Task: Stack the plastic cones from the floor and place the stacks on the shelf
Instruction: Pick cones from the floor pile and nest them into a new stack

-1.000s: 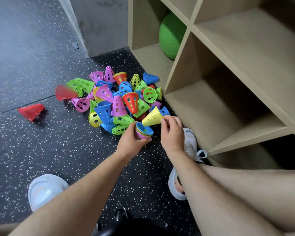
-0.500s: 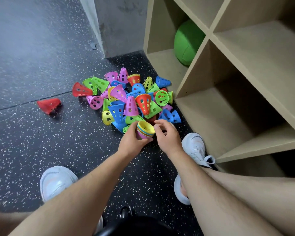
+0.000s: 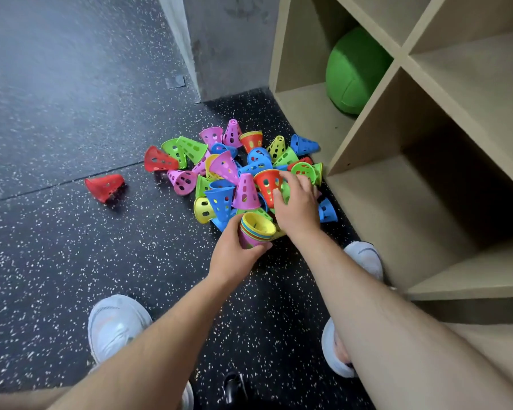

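A moment ago my right hand (image 3: 296, 207) was at the rim of the stack (image 3: 255, 232). Now it has reached into the pile of cones (image 3: 243, 173), with its fingers (image 3: 290, 180) spread over a red cone (image 3: 267, 182); I cannot tell if they grip it yet. My left hand (image 3: 234, 255) still holds the stack, fingers wrapped round it, just above the floor (image 3: 71, 247). The stack has a yellow cone on top.

One red cone (image 3: 104, 186) lies alone, well apart from the pile. The shelf (image 3: 397, 187) stands just beside the pile, with a green ball (image 3: 353, 72) in one box. My shoes (image 3: 116, 327) are near.

The cones are small, bright, and full of holes.
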A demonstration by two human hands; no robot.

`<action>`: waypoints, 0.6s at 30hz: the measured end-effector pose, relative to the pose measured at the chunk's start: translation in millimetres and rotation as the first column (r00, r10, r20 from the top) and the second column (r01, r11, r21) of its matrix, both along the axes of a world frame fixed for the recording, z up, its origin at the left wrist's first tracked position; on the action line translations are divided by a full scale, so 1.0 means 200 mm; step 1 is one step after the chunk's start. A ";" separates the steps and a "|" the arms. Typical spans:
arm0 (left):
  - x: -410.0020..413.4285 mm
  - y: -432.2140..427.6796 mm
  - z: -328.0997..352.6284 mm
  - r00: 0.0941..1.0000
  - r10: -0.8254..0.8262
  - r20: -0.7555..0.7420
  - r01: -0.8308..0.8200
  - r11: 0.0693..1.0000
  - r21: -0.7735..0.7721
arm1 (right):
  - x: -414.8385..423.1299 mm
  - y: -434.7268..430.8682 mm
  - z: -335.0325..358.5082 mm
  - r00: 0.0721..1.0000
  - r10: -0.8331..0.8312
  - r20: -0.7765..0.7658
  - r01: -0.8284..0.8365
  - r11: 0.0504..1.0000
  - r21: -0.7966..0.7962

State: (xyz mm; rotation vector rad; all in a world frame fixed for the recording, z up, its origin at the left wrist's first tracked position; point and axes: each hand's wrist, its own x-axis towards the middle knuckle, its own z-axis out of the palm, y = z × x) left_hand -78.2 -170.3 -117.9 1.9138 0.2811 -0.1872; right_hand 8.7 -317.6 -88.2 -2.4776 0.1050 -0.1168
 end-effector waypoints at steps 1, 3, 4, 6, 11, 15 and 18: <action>0.01 0.01 0.01 1.000 0.003 0.005 -0.003 1.000 -0.003 | 0.06 0.01 0.03 0.999 0.032 -0.014 -0.033 0.996 -0.086; 0.03 0.03 0.02 1.000 0.014 0.006 -0.014 1.000 -0.009 | 0.15 0.02 0.06 0.990 0.089 -0.111 -0.111 0.970 -0.216; 0.04 0.04 0.03 1.000 0.022 0.008 -0.022 1.000 0.000 | 0.18 0.03 0.07 0.979 0.105 -0.177 -0.149 0.954 -0.259; 0.05 0.06 0.03 0.999 0.036 0.007 -0.036 0.999 -0.002 | 0.22 0.04 0.06 0.954 0.112 -0.278 -0.196 0.935 -0.295; 0.07 0.06 0.04 0.999 0.038 0.006 -0.038 0.999 -0.007 | 0.18 0.06 0.02 0.978 0.071 -0.197 -0.120 0.962 -0.247; 0.08 0.06 0.05 1.000 0.020 0.016 -0.019 1.000 -0.023 | 0.13 0.02 0.03 0.986 0.077 -0.146 -0.092 0.991 -0.099; 0.06 0.05 0.05 1.000 0.009 0.023 -0.009 1.000 -0.020 | 0.06 -0.04 0.05 0.996 0.058 -0.065 -0.054 0.996 0.067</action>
